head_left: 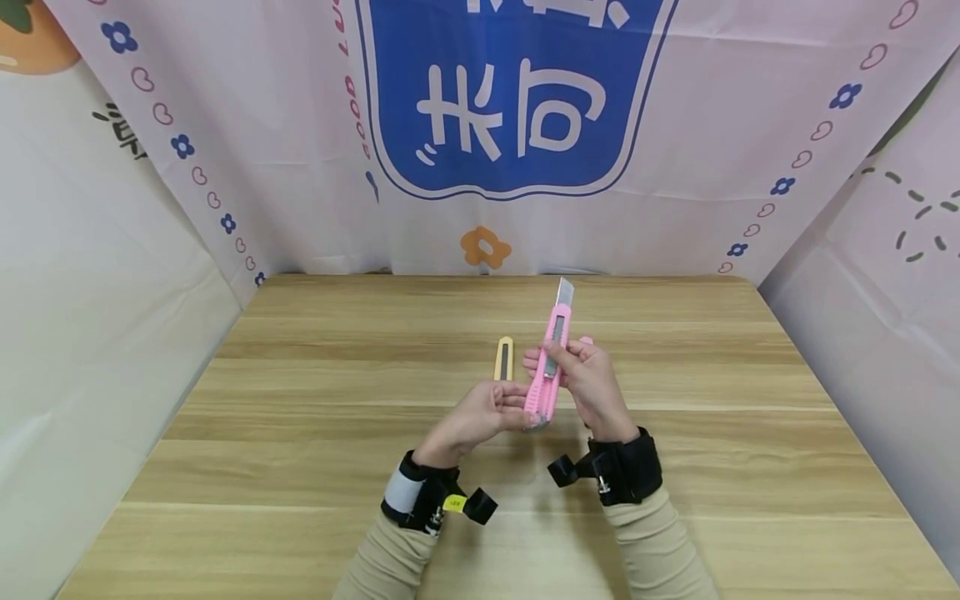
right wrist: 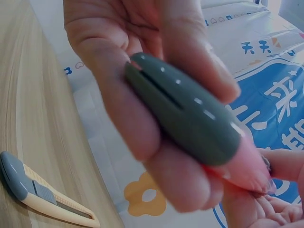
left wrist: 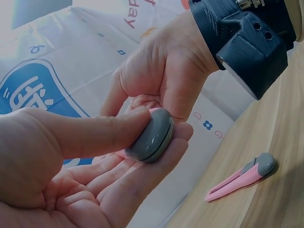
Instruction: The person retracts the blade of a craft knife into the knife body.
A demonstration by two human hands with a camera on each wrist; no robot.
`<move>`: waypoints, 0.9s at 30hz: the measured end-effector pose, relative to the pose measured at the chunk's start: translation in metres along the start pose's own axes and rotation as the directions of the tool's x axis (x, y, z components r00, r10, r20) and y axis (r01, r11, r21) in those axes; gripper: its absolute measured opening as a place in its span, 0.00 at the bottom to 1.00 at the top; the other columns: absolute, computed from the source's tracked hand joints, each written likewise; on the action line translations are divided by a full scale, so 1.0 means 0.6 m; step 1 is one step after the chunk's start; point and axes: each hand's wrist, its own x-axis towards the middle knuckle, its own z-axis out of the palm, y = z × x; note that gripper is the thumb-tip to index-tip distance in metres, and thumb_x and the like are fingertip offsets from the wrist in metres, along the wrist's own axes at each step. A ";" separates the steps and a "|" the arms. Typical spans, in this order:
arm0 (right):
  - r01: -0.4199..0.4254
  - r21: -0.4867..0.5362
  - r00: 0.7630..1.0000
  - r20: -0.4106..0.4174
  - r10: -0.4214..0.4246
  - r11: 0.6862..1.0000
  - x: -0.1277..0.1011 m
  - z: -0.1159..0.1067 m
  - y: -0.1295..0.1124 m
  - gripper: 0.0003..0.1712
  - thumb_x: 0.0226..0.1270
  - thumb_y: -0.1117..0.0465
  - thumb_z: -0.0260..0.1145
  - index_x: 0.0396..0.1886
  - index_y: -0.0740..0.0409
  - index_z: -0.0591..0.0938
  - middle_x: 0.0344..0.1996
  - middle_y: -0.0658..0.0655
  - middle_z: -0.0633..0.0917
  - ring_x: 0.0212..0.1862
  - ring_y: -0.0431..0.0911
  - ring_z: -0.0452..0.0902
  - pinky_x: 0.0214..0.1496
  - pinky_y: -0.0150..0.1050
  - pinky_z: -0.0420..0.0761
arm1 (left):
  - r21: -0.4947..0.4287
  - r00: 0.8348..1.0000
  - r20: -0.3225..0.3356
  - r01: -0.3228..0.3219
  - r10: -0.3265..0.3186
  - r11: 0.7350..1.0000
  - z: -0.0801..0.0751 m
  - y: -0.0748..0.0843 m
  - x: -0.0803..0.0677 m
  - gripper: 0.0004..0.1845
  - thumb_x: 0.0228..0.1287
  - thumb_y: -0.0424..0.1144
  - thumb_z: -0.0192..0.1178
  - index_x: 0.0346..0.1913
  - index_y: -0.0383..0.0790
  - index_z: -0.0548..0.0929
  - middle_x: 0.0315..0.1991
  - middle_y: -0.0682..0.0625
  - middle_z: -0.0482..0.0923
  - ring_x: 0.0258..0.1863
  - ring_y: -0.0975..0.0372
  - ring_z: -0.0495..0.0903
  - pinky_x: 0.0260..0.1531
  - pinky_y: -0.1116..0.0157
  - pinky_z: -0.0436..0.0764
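A pink box cutter [head_left: 549, 375] is held up between both hands, tilted slightly, with its metal blade [head_left: 565, 292] out at the far end. My left hand [head_left: 480, 414] pinches its near end; the left wrist view shows the thumb on a grey end cap [left wrist: 153, 137]. My right hand [head_left: 592, 387] grips the cutter around its middle, thumb over the slider area. Behind the left hand lies a yellow box cutter [head_left: 503, 358], which the right wrist view shows with a grey end [right wrist: 14, 175]. Another pink box cutter [left wrist: 242, 183] lies on the table, mostly hidden by the right hand in the head view.
The hands are above a wood-grain table [head_left: 300, 450]. A printed white curtain [head_left: 300, 208] with a blue emblem hangs along its back edge, and pale cloths flank both sides. Black camera mounts [head_left: 626, 467] are strapped on both wrists.
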 end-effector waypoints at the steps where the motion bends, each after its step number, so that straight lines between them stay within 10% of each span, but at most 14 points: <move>1: -0.003 0.001 1.000 0.001 0.003 1.000 0.000 0.000 0.000 0.24 0.73 0.59 0.57 0.59 0.74 0.72 0.34 0.49 0.91 0.38 0.37 0.88 0.48 0.33 0.87 | -0.003 1.000 0.000 -0.001 0.001 1.000 0.000 0.000 0.000 0.23 0.63 0.27 0.59 0.61 0.24 0.72 0.55 0.30 0.79 0.51 0.52 0.85 0.50 0.67 0.86; 27: 0.025 0.042 0.999 0.027 -0.027 0.999 0.002 0.007 0.006 0.17 0.74 0.60 0.54 0.43 0.73 0.78 0.24 0.46 0.90 0.31 0.39 0.89 0.40 0.34 0.88 | -0.023 1.000 -0.027 0.007 -0.007 1.000 0.003 0.003 -0.001 0.23 0.61 0.25 0.60 0.60 0.23 0.73 0.54 0.29 0.79 0.49 0.54 0.85 0.49 0.67 0.86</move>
